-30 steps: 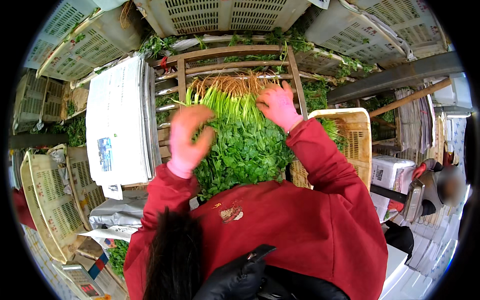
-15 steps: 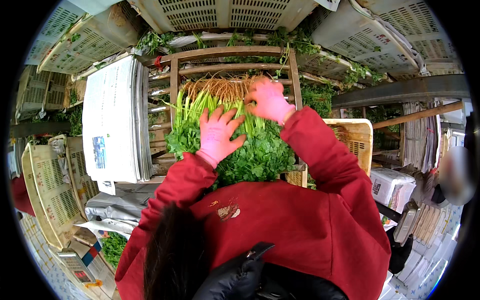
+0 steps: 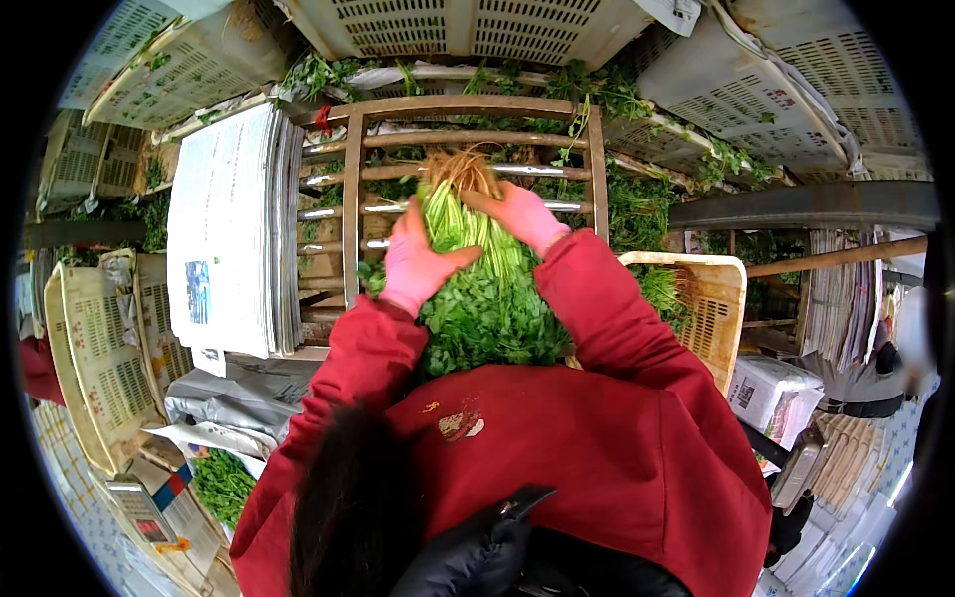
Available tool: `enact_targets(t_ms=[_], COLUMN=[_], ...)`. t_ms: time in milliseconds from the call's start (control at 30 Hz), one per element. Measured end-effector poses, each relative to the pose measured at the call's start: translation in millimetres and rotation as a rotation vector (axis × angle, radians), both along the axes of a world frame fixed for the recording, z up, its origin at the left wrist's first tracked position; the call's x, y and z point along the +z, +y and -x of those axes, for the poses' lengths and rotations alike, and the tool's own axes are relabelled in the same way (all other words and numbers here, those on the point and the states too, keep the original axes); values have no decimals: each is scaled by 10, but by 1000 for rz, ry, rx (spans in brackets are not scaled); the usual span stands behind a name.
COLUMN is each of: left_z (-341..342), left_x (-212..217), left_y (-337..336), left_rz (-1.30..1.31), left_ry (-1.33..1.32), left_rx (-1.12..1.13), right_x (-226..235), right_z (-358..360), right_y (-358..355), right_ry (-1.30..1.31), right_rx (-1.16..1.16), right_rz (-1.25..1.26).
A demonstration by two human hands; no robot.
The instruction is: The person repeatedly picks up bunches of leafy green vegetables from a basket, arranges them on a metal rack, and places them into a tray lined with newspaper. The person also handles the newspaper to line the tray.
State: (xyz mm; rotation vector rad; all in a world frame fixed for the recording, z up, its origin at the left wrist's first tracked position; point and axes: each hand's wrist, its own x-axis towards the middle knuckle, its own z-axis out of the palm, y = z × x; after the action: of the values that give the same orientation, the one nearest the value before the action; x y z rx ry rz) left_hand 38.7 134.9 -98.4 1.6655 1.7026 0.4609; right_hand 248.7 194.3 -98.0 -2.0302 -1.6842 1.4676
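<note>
Between my two hands is a thick bunch of leafy greens point(image 3: 487, 308), with brown stringy roots at the far end, pale green stems and leaves toward my body. My left hand point(image 3: 416, 261), in a pink glove, curves round the left side of the stems with its thumb across them. On the other side my right hand point(image 3: 522, 214), gloved in pink too, grips the stems just below the roots. The bunch lies over a brown slatted rack point(image 3: 353, 199), and its lower leaves reach my red jacket.
A tall stack of newspapers point(image 3: 221, 229) stands left of the rack. On the right is a cream plastic basket point(image 3: 714, 308) with more greens. Slatted crates point(image 3: 497, 30) line the far side. A scale point(image 3: 139, 507) sits at the lower left, beside wrapped greens point(image 3: 223, 488).
The greens were spread wide across the rack; now they are drawn together into a narrow bunch. Both hands have come closer together around the stems, and the rack's bars show beside them.
</note>
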Motion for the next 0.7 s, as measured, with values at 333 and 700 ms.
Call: enact_targets(t_ms=[333, 700], left_z=[226, 602], left_x=[224, -134], left_y=[-134, 151], left_rz=[240, 97], left_ry=[-1185, -209], left_rx=[77, -102], right_x=[108, -142], right_z=[154, -38], right_y=[131, 305], right_ry=[964, 190], right_rx=[3, 75], right_rz=[113, -31])
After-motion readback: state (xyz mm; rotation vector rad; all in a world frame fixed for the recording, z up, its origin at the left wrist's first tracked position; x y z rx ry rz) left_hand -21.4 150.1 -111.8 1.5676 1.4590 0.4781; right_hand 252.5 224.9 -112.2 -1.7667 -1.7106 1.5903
